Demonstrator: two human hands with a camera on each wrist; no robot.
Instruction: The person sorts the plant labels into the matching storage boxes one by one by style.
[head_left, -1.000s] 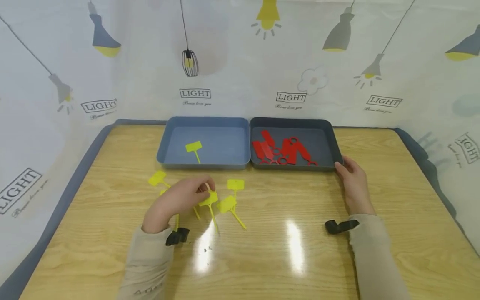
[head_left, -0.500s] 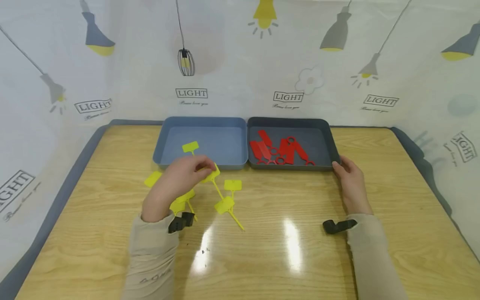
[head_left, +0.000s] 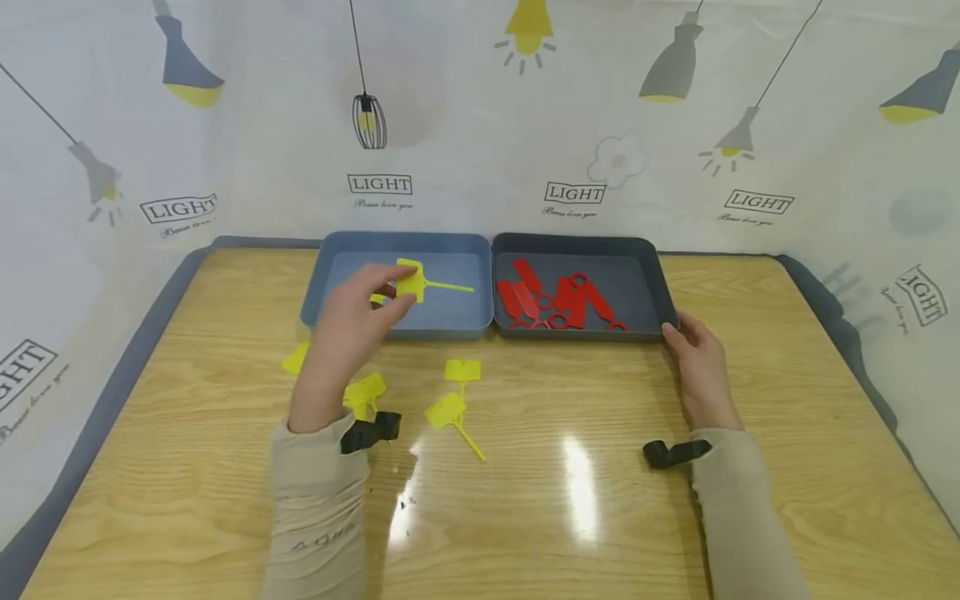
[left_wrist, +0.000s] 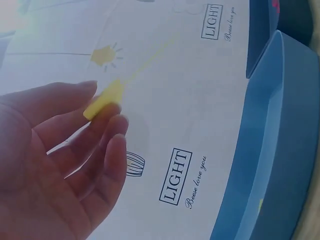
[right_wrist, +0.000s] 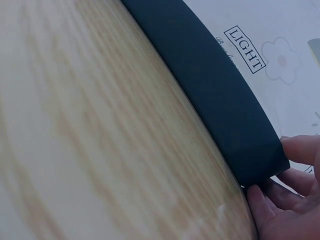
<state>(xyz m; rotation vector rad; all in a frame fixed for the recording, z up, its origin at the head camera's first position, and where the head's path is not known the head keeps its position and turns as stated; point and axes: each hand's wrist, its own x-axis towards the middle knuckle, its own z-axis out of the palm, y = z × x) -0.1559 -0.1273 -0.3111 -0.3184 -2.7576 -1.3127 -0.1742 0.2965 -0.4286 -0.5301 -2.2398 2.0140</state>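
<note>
Over the blue tray (head_left: 442, 332), my left hand (head_left: 345, 333) holds a yellow tag (head_left: 408, 283) between thumb and fingers. The tag has a flat rectangular head and a thin stem, which points right in the head view. Behind the fingers, a bit of another yellow tag (head_left: 377, 298) shows in the tray. My right hand (head_left: 705, 367) grips the front right corner of the dark grey tray (head_left: 637, 283), thumb at its front wall. Several red tags (head_left: 575, 304) with ring ends lie in that tray. In the right wrist view, fingers (right_wrist: 300, 150) wrap round the tray's corner.
Two yellow tags (head_left: 446, 410) lie on the wooden table (head_left: 570, 400) in front of the blue tray. More yellow tags (head_left: 365, 390) lie by the left wrist, partly hidden under the forearm. The trays stand side by side before a lamp-printed cloth (head_left: 465, 108).
My left hand has taken a yellow tag from the table and moved forward over the blue tray. The tag's stem has swung to point right. My right hand stays at the dark tray's corner.
</note>
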